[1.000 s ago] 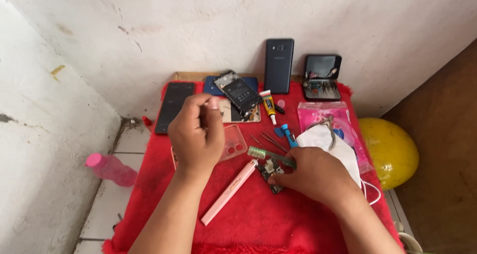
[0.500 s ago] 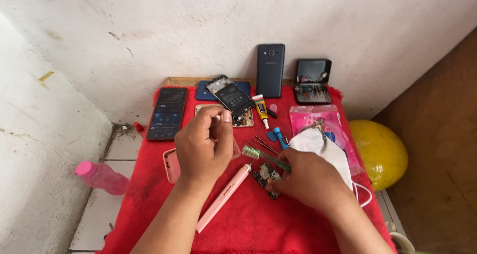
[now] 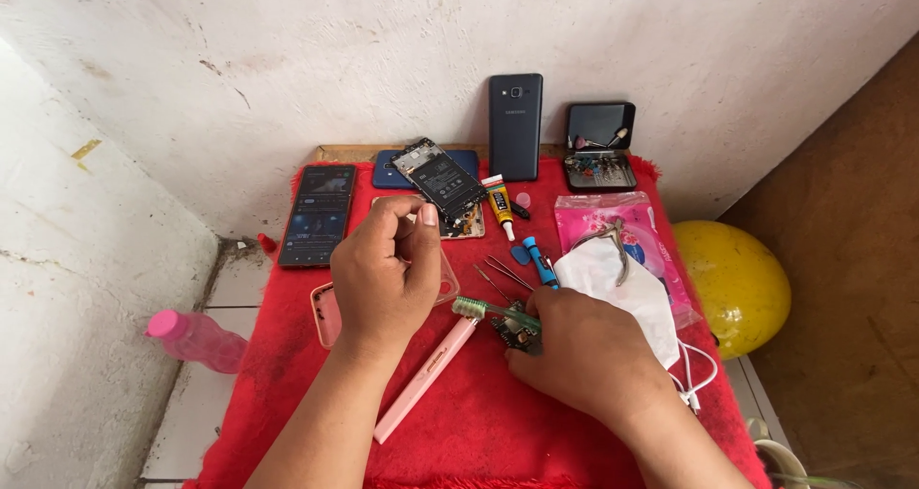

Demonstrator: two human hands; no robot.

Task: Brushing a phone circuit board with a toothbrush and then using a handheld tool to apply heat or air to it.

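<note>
While my left hand (image 3: 383, 277) hovers pinched, contents unclear | right hand (image 3: 584, 355) grips board (image 3: 515, 330) | toothbrush (image 3: 493, 309) across it | tweezers (image 3: 504, 275), mask (image 3: 617, 288) beside.

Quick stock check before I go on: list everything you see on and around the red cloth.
red cloth: 1, covers the table
dark phone: 1, upright against the wall
phone with lit screen: 1, black, far left on the cloth
opened phone: 1, insides showing, atop a blue phone
small case: 1, black, lid up, far right
glue tube: 1, yellow
tweezers: 1, metal
toothbrush: 1, pink handle
circuit board: 1, green, under the right hand
face mask: 1, white
bottle: 1, pink, left, off the cloth
ball: 1, yellow, right
left hand: raised, fingertips pinched
right hand: on the board
</note>
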